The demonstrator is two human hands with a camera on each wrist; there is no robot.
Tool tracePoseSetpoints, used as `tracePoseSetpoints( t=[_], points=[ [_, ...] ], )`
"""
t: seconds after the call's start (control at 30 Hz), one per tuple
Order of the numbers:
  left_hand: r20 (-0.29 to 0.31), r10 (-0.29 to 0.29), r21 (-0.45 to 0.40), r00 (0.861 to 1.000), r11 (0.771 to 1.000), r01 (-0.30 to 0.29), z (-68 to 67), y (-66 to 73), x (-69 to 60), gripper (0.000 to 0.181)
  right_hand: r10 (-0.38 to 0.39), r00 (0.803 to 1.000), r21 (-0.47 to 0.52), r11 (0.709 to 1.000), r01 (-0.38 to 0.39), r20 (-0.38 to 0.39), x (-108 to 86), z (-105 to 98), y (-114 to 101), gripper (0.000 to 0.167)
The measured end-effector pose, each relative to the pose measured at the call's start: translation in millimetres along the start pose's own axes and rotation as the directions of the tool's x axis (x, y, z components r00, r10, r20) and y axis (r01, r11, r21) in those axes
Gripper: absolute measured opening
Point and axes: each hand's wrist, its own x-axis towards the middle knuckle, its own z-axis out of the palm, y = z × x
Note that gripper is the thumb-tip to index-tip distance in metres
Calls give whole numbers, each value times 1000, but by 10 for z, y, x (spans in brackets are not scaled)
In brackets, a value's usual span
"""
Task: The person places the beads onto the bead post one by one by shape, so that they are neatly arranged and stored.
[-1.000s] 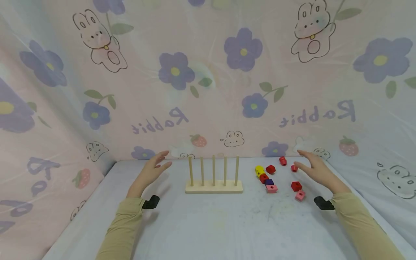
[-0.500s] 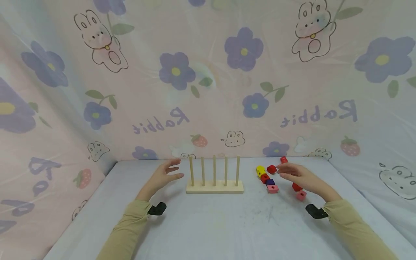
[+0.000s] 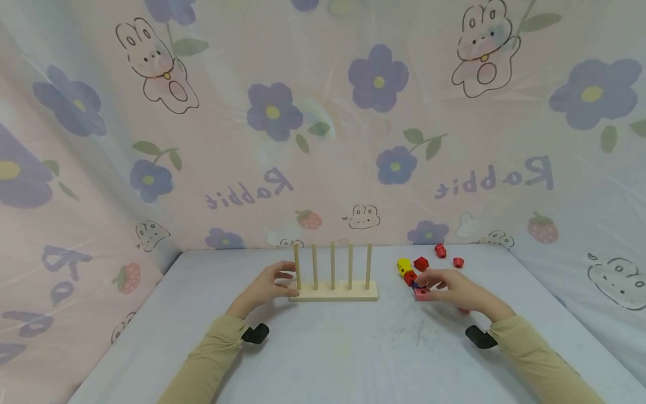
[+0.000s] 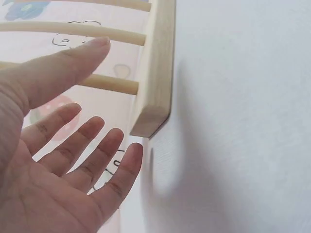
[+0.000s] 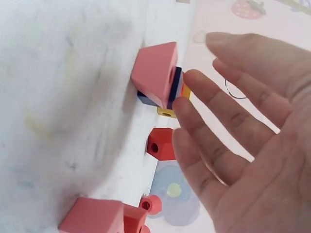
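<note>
A wooden peg stand (image 3: 335,292) with several upright pegs stands on the table. My left hand (image 3: 270,289) is at its left end, fingers apart and nothing held; in the left wrist view the thumb passes in front of the pegs and the fingers spread beside the base. Over the beads at the right, my right hand (image 3: 456,289) has its fingers extended and loosely bent. Just by its fingertips is a pink bead (image 5: 154,73) with a hole, and a dark blue bead (image 5: 175,87) sits against it. Whether the fingertips touch the pink bead I cannot tell.
Yellow beads (image 3: 404,266) and a red bead (image 3: 410,278) continue the row behind the blue one. Other red beads (image 3: 421,264) lie farther back. A second pink bead (image 5: 92,216) is mostly hidden by the right hand in the head view. A patterned curtain (image 3: 323,140) hangs behind the table.
The left hand has come right and down to the stand's left end. The right hand has moved left and down to the pink bead. The beads and stand have stayed put.
</note>
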Motion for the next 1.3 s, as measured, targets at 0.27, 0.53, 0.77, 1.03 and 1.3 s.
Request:
tracePoseSetpoints(
  t=[0.27, 0.53, 0.77, 1.03, 1.3],
  points=[
    [8, -15, 80, 1000, 997, 14, 99, -10, 30, 71, -54, 999, -109, 993, 53, -3, 36, 36, 8, 29],
    [-19, -75, 103, 997, 992, 76, 68, -1, 58, 72, -13, 1000, -147, 989, 12, -9, 95, 51, -30, 31],
    [4, -44, 84, 999, 996, 43, 68, -57, 77, 67, 35, 999, -190, 981, -33, 7, 123, 67, -36, 29],
    [-3, -42, 94, 999, 995, 42, 82, -85, 92, 66, 30, 1000, -208, 978, -28, 8, 141, 92, -17, 29],
    [12, -5, 88, 1000, 996, 4, 134, -115, 130, 61, 53, 999, -260, 964, -49, 9, 123, 80, -66, 20]
  ],
)
